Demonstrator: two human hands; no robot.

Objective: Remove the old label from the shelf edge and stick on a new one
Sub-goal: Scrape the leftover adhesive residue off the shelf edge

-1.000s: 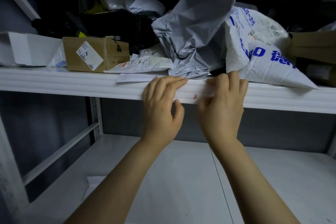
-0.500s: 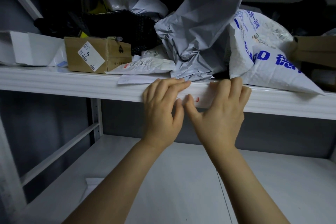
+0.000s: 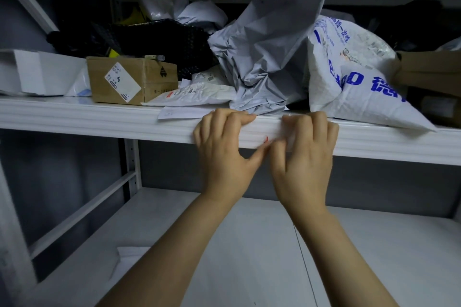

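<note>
A white label (image 3: 268, 136) with a small red mark lies on the front of the white shelf edge (image 3: 99, 122), between my two hands. My left hand (image 3: 224, 154) rests its bent fingers on the top lip of the edge, and its thumb reaches right to the label's lower corner. My right hand (image 3: 305, 154) lays its fingers over the label's right part and the top lip, its thumb touching the label's lower edge beside the left thumb. Most of the label is hidden under the right hand.
On the shelf stand a cardboard box (image 3: 132, 80), a crumpled grey mailer bag (image 3: 267, 57), a white bag with blue print (image 3: 354, 82), flat white envelopes (image 3: 194, 95) and a black crate (image 3: 159, 42). A lower shelf (image 3: 249, 244) with a paper scrap (image 3: 129, 254) lies below.
My left fingers bent up onto the top lip and its thumb swung right to the label. My right thumb drew in from its spread position to meet the left thumb.
</note>
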